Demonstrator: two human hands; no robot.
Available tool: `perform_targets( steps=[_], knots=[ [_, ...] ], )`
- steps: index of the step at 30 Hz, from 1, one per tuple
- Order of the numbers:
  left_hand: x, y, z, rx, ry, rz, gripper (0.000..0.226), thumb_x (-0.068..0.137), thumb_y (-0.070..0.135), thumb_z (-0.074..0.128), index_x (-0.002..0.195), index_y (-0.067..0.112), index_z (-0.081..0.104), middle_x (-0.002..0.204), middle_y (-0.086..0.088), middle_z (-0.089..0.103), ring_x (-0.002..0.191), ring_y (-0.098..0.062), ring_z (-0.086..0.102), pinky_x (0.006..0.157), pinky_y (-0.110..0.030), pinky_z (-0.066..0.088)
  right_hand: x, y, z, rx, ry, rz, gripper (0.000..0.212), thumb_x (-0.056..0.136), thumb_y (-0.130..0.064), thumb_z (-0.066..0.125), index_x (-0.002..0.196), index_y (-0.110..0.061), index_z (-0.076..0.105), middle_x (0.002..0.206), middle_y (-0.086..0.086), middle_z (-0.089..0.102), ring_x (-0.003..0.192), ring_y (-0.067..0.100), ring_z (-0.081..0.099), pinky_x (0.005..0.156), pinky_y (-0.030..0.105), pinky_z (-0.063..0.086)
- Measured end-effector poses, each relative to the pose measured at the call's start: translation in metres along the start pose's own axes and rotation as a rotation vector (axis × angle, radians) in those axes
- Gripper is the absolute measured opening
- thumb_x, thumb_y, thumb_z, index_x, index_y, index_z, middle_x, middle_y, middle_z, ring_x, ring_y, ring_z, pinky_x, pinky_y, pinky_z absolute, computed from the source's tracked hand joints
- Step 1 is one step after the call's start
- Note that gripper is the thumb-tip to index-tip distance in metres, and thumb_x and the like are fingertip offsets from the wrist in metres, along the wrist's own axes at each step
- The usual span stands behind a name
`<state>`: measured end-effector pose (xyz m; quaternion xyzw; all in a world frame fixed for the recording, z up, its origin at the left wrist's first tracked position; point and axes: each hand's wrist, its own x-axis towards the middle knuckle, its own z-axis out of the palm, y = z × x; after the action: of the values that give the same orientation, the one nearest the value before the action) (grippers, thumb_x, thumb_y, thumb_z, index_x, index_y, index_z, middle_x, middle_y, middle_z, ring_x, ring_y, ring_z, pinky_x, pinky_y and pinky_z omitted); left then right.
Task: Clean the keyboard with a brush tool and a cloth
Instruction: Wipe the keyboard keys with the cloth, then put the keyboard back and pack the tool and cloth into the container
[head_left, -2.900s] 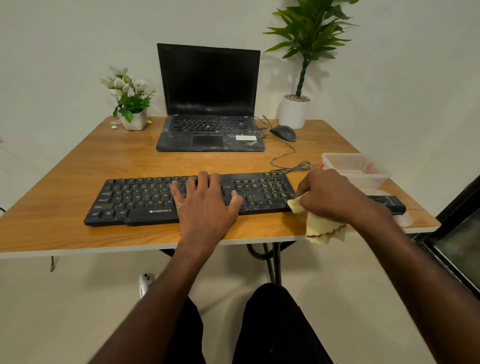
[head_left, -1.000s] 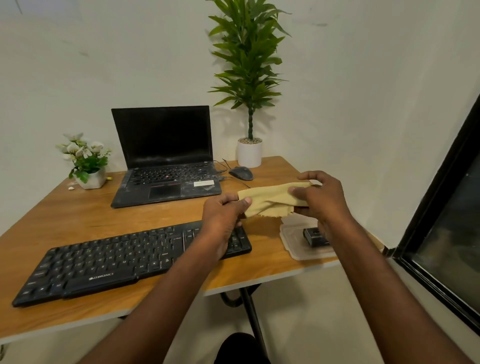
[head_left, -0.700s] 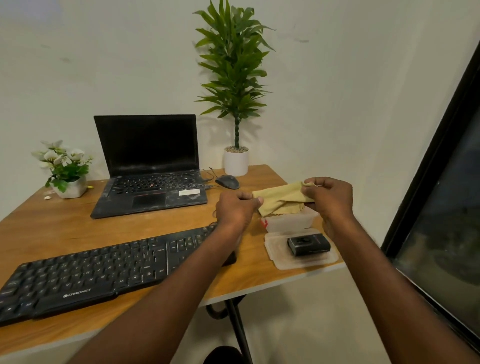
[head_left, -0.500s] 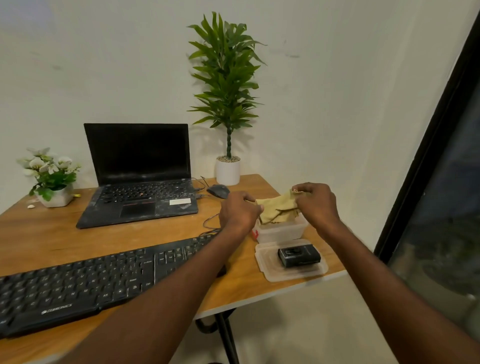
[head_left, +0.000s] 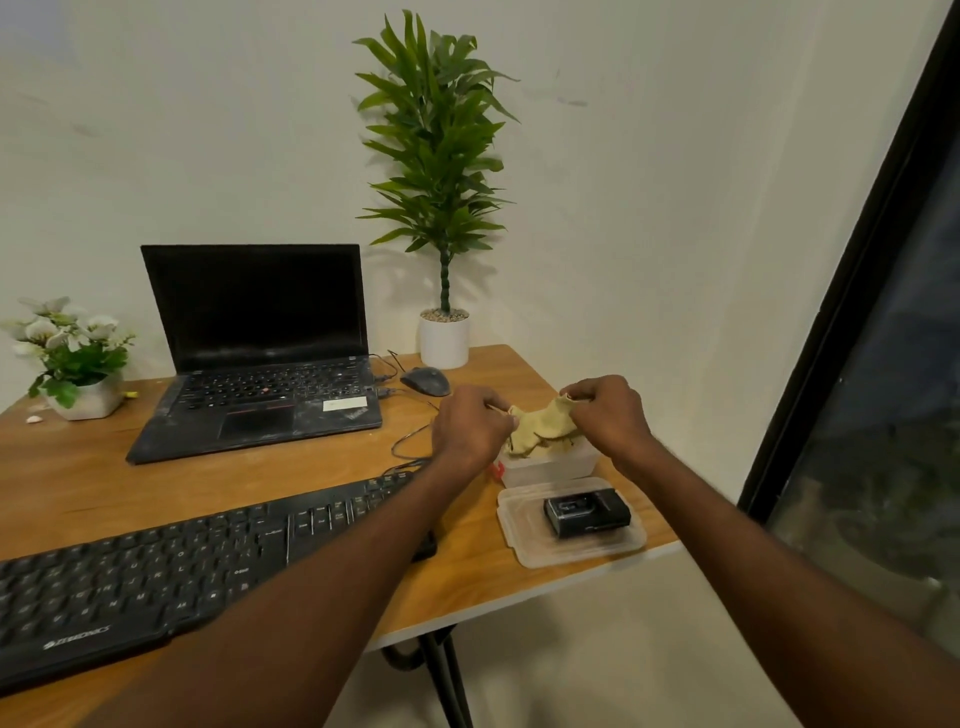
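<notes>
A yellow cloth (head_left: 540, 427) hangs bunched between both my hands, right above a clear plastic box (head_left: 550, 467) near the table's right edge. My left hand (head_left: 470, 428) pinches its left end and my right hand (head_left: 608, 413) pinches its right end. The cloth's lower folds sag into the box. The black keyboard (head_left: 156, 577) lies along the table's front left, partly under my left forearm. A small black case (head_left: 587, 514) rests on the box's clear lid (head_left: 524, 545) in front of the box. No brush is clearly visible.
An open black laptop (head_left: 254, 364) stands at the back with a mouse (head_left: 426, 381) and loose cable beside it. A tall potted plant (head_left: 441, 332) and a small flower pot (head_left: 78, 384) sit by the wall. A dark window frame (head_left: 852, 291) is close on the right.
My left hand left the keyboard and joined the right on the cloth. Both hands carried it from stretched out in the air down onto the plastic box, drawing closer so it bunches.
</notes>
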<state>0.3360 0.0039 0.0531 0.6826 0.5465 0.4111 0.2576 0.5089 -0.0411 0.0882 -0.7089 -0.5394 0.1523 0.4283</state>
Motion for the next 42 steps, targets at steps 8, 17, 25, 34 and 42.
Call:
perform_targets(
  steps=[8,17,25,34,42],
  knots=[
    [-0.042,0.024,-0.017,-0.632,-0.05,-0.088,0.012,0.095,-0.001,0.073,0.107,-0.001,0.076,0.09,-0.01,0.074,0.061,0.0,0.067,0.054,-0.014,0.05,-0.026,-0.004,-0.013,0.406,0.225,0.093,0.026,0.079,-0.002,0.074,0.095,-0.02,0.082,0.096,-0.005,0.076,0.09,0.011,0.071,0.077,0.028,0.06],
    [-0.084,-0.006,-0.008,-0.058,-0.041,-0.003,0.013,0.088,0.023,0.079,0.1,0.025,0.078,0.078,0.009,0.072,0.071,-0.012,0.067,0.072,-0.041,0.063,-0.062,0.012,-0.012,-0.093,0.131,0.227,0.019,0.087,-0.017,0.062,0.094,-0.017,0.08,0.1,0.005,0.075,0.084,0.025,0.065,0.072,0.034,0.055],
    [-0.107,-0.035,-0.055,0.12,0.173,0.223,0.012,0.102,0.036,0.063,0.11,0.031,0.069,0.107,0.012,0.063,0.099,-0.009,0.059,0.08,-0.035,0.053,-0.102,-0.02,0.012,-0.258,0.241,-0.33,0.026,0.095,-0.019,0.061,0.119,-0.019,0.07,0.124,0.001,0.06,0.111,0.016,0.057,0.092,0.033,0.049],
    [-0.169,-0.13,-0.203,0.576,0.419,0.097,0.024,0.102,0.035,0.065,0.121,0.023,0.07,0.131,-0.005,0.059,0.12,-0.029,0.055,0.095,-0.052,0.047,-0.16,-0.068,0.121,0.013,-0.089,-0.445,0.019,0.101,-0.027,0.057,0.115,-0.021,0.069,0.11,-0.006,0.067,0.1,0.011,0.058,0.079,0.028,0.04],
    [-0.224,-0.215,-0.299,0.76,0.568,-0.218,0.046,0.103,0.041,0.051,0.132,0.007,0.062,0.145,-0.023,0.055,0.136,-0.045,0.044,0.11,-0.065,0.035,-0.179,-0.05,0.186,-0.249,0.008,-0.417,0.039,0.105,-0.043,0.042,0.131,-0.017,0.056,0.125,0.005,0.057,0.114,0.024,0.054,0.096,0.045,0.046]
  ],
)
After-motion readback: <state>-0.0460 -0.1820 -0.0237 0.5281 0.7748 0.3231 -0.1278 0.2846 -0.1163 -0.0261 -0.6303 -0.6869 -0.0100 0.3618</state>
